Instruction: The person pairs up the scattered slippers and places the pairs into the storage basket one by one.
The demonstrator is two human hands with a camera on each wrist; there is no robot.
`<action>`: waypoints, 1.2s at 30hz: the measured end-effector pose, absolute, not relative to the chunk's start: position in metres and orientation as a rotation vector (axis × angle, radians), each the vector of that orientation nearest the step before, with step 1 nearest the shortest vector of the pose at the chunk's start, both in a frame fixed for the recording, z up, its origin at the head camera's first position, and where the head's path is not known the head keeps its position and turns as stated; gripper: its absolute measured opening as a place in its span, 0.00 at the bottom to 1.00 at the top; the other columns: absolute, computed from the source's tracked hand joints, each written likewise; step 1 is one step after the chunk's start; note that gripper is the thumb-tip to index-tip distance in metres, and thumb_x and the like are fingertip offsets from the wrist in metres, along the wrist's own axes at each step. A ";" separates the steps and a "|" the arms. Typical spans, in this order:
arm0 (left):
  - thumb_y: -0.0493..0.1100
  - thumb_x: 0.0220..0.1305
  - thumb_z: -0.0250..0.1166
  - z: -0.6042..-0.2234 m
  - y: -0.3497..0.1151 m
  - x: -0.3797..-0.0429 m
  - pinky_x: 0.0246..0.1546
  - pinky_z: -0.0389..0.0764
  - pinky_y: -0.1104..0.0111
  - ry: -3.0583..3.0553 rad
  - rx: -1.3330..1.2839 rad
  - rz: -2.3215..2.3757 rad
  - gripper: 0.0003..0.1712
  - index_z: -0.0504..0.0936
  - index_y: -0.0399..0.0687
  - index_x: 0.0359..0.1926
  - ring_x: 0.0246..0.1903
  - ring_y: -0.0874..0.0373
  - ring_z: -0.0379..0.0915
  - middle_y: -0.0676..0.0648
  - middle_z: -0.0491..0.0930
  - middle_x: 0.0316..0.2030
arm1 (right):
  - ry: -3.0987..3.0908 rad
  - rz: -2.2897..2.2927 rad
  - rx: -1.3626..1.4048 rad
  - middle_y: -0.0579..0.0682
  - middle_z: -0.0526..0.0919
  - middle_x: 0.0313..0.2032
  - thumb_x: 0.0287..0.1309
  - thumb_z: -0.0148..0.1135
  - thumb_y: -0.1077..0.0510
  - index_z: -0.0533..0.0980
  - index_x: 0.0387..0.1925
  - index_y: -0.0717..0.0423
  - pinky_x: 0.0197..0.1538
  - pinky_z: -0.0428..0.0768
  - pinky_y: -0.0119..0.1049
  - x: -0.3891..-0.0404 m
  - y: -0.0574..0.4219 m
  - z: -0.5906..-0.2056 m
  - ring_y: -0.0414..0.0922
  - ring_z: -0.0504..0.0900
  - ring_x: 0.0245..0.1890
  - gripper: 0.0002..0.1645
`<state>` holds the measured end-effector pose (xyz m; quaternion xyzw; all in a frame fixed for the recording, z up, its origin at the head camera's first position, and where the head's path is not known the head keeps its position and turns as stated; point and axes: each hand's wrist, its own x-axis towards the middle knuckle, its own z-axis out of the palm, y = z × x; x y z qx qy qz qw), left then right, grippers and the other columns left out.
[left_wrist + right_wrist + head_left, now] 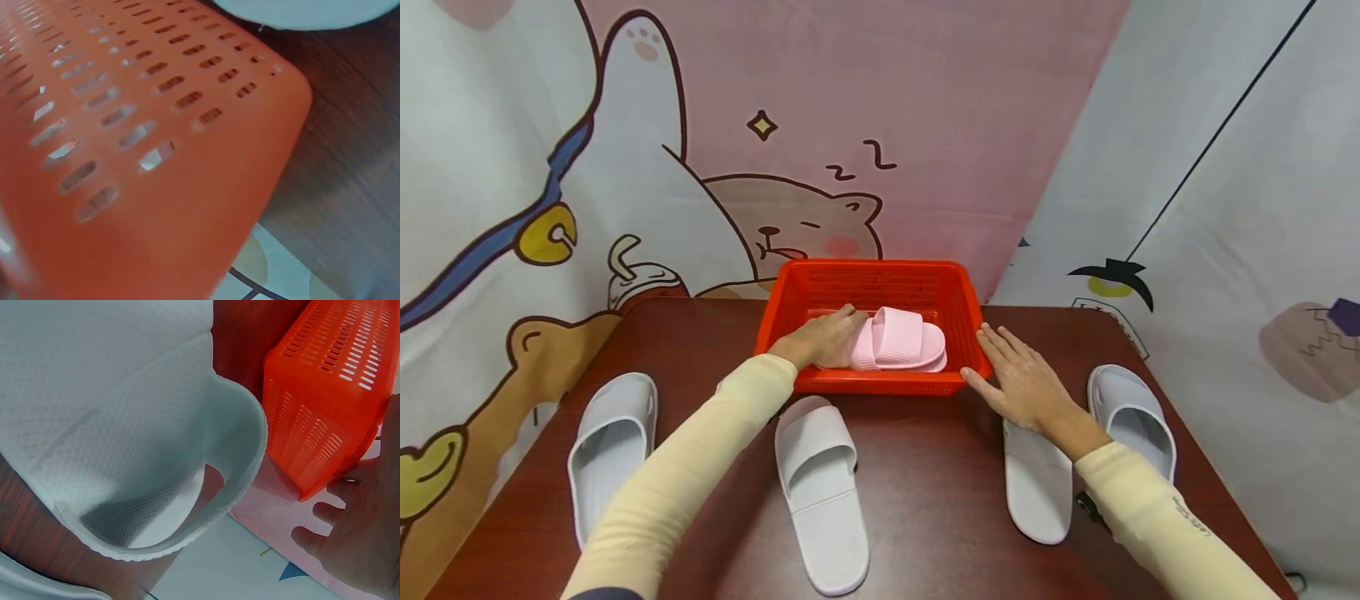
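A pair of pink slippers point(898, 340) lies inside the red plastic basket point(880, 383), one stacked over the other. My left hand point(825, 337) reaches over the basket's front rim and grips the slippers at their left end; its fingertips are partly hidden. At the basket's right rim, my right hand point(1018, 379) has its fingers straight and spread, touching the rim. Below that hand sits a light grey slipper point(1039, 492), its strap covered by the hand in the head view. The left wrist view shows the basket's slotted wall point(187, 187) but not the hand.
Another light grey slide point(823, 500) lies in front of the basket. A grey slipper point(613, 450) stands at the table's left, and one more grey slipper point(1131, 417) at the right. Behind the brown table point(940, 500) hangs a cartoon-printed cloth point(925, 125).
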<state>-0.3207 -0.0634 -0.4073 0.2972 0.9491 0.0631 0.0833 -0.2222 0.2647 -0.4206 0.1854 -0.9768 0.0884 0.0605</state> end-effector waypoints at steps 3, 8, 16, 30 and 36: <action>0.55 0.59 0.73 -0.412 -0.064 -0.322 0.64 0.70 0.52 2.797 0.909 0.213 0.50 0.62 0.46 0.76 0.62 0.43 0.70 0.39 0.65 0.68 | -2.968 0.285 0.552 0.58 0.54 0.77 0.70 0.43 0.29 0.55 0.78 0.61 0.73 0.51 0.57 -0.222 0.264 -0.421 0.59 0.50 0.76 0.51; 0.56 0.59 0.76 -0.416 -0.065 -0.325 0.65 0.68 0.55 2.746 0.929 0.340 0.48 0.67 0.43 0.74 0.64 0.46 0.67 0.39 0.67 0.68 | -2.943 0.288 0.565 0.59 0.56 0.77 0.71 0.44 0.30 0.57 0.77 0.62 0.73 0.51 0.56 -0.223 0.264 -0.421 0.59 0.51 0.76 0.50; 0.55 0.63 0.73 -0.415 -0.066 -0.328 0.64 0.69 0.57 2.731 0.970 0.439 0.36 0.78 0.40 0.65 0.61 0.49 0.72 0.41 0.76 0.62 | -2.933 0.285 0.577 0.60 0.56 0.76 0.71 0.44 0.30 0.57 0.77 0.63 0.73 0.52 0.56 -0.223 0.265 -0.421 0.60 0.52 0.76 0.50; 0.57 0.69 0.65 -0.411 -0.073 -0.318 0.63 0.68 0.56 2.757 0.878 0.522 0.29 0.81 0.44 0.62 0.60 0.51 0.71 0.44 0.77 0.62 | -2.941 0.283 0.585 0.61 0.56 0.76 0.72 0.43 0.30 0.56 0.77 0.64 0.72 0.54 0.57 -0.223 0.261 -0.423 0.61 0.52 0.75 0.50; 0.56 0.80 0.45 -0.408 -0.078 -0.315 0.44 0.69 0.57 3.057 0.858 0.548 0.29 0.83 0.45 0.31 0.36 0.49 0.78 0.48 0.81 0.28 | -2.927 0.339 0.597 0.62 0.54 0.77 0.72 0.45 0.32 0.56 0.77 0.65 0.72 0.55 0.59 -0.225 0.264 -0.426 0.63 0.54 0.75 0.50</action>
